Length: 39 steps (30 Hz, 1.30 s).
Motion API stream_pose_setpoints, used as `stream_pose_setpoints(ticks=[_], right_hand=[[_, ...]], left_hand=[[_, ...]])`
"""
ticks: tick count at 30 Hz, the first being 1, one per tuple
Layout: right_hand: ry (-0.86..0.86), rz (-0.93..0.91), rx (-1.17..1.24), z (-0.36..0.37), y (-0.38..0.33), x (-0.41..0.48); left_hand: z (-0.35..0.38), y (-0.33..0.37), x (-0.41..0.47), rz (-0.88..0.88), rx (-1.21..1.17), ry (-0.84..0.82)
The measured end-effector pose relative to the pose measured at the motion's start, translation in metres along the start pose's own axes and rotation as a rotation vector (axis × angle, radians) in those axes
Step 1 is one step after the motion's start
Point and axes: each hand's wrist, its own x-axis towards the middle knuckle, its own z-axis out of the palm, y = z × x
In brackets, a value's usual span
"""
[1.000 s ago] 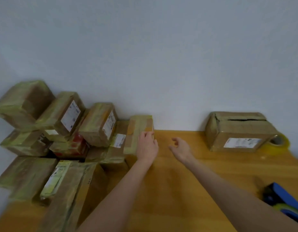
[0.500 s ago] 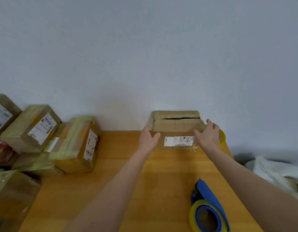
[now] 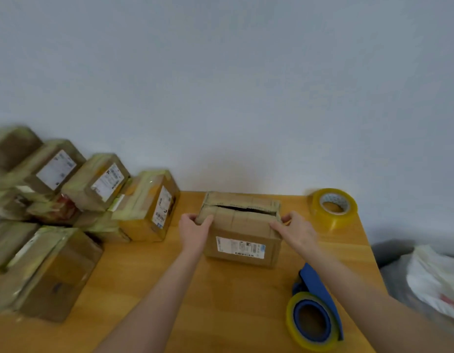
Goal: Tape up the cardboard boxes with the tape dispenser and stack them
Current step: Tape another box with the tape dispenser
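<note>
Sitting mid-table [image 3: 221,301] near the wall, the cardboard box [image 3: 242,235] is being gripped at both top corners, left hand [image 3: 194,231] and right hand [image 3: 296,231] curling over its edges. Top flaps are gaping along a dark slit; contents not visible. Blue tape dispenser [image 3: 316,305] is lying front-right, yellowish tape roll [image 3: 333,207] sitting by the wall, taped boxes [image 3: 144,207] piling up at left.
</note>
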Motion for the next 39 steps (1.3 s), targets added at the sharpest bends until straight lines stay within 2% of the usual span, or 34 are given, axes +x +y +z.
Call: stream_pose_setpoints(ticks=[3, 7, 11, 13, 15, 17, 22, 26, 28, 30, 32, 34, 37, 39], right_hand=[[-0.019, -0.035, 0.021, 0.013, -0.002, -0.028], [-0.033, -0.047, 0.022, 0.023, 0.002, -0.075], [-0.052, -0.099, 0.077, 0.031, 0.010, -0.124], [0.029, -0.120, 0.061, 0.027, 0.011, -0.134], [0.170, -0.132, 0.002, 0.018, 0.007, -0.133], [0.206, -0.142, -0.032, 0.014, 0.004, -0.125], [-0.145, -0.169, -0.079, 0.030, 0.004, -0.110], [-0.174, -0.179, -0.174, 0.046, 0.013, -0.119], [-0.211, -0.206, -0.150, 0.043, 0.020, -0.120], [-0.204, -0.221, -0.133, 0.030, 0.031, -0.118], [-0.101, -0.155, -0.127, 0.012, 0.050, -0.112], [-0.047, -0.036, -0.165, 0.000, 0.078, -0.107], [-0.227, 0.127, -0.256, 0.004, 0.114, -0.102], [-0.303, 0.207, -0.244, 0.017, 0.129, -0.101]], left_hand=[[-0.026, -0.015, -0.010, 0.003, 0.022, 0.006], [-0.048, -0.038, -0.024, 0.095, 0.025, -0.047], [-0.057, -0.046, -0.032, 0.228, 0.155, -0.211], [-0.057, -0.046, -0.043, 0.239, 0.187, -0.290], [-0.057, -0.044, -0.058, 0.175, 0.158, -0.303], [-0.055, -0.046, -0.077, 0.136, 0.124, -0.292], [-0.044, -0.053, -0.119, 0.137, 0.217, -0.359], [-0.040, -0.051, -0.129, 0.143, 0.314, -0.494], [-0.040, -0.053, -0.133, 0.192, 0.444, -0.556], [-0.040, -0.058, -0.140, 0.296, 0.654, -0.544], [-0.037, -0.064, -0.147, 0.432, 0.834, -0.484], [-0.034, -0.067, -0.150, 0.513, 0.909, -0.426], [-0.033, -0.071, -0.149, 0.585, 0.975, -0.346], [-0.033, -0.071, -0.148, 0.632, 0.977, -0.350]])
